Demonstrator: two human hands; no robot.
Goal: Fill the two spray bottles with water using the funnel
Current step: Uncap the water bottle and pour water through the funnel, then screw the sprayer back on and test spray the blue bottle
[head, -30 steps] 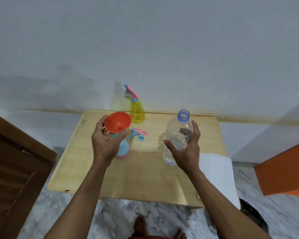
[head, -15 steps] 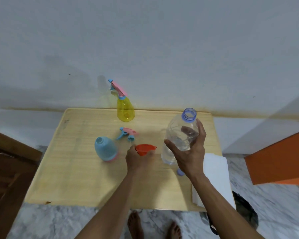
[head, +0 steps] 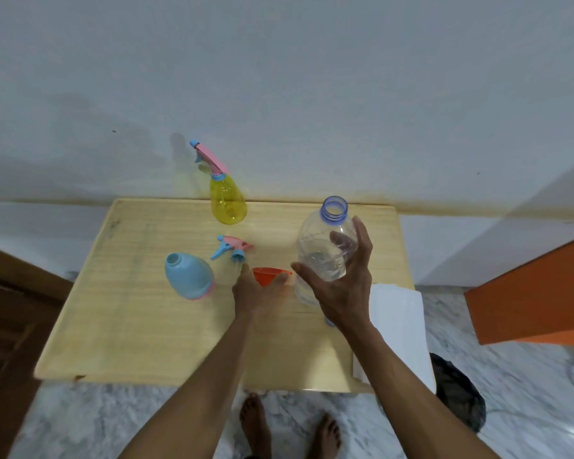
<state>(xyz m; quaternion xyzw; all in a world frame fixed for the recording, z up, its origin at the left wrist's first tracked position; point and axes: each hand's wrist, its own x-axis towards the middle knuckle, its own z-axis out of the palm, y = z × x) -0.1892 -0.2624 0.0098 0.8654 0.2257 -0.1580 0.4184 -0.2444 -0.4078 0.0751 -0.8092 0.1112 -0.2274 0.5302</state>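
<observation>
The left hand [head: 257,289] grips an orange funnel [head: 268,274] low over the wooden table [head: 120,326]. Just to its right, the right hand [head: 342,286] wraps around an uncapped clear water bottle [head: 322,246]. To the left hand's left sits an open blue spray bottle [head: 188,276], beyond it a loose trigger head [head: 232,248], farther back a yellow spray bottle [head: 227,203].

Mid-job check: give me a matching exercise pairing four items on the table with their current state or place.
Things:
1. yellow spray bottle
2. blue spray bottle
3. orange funnel
4. clear water bottle

States:
A. held by the right hand
B. open neck, sprayer off
C. at the table's far edge, sprayer on
D. held by the left hand

Pairs: 1-C, 2-B, 3-D, 4-A
</observation>
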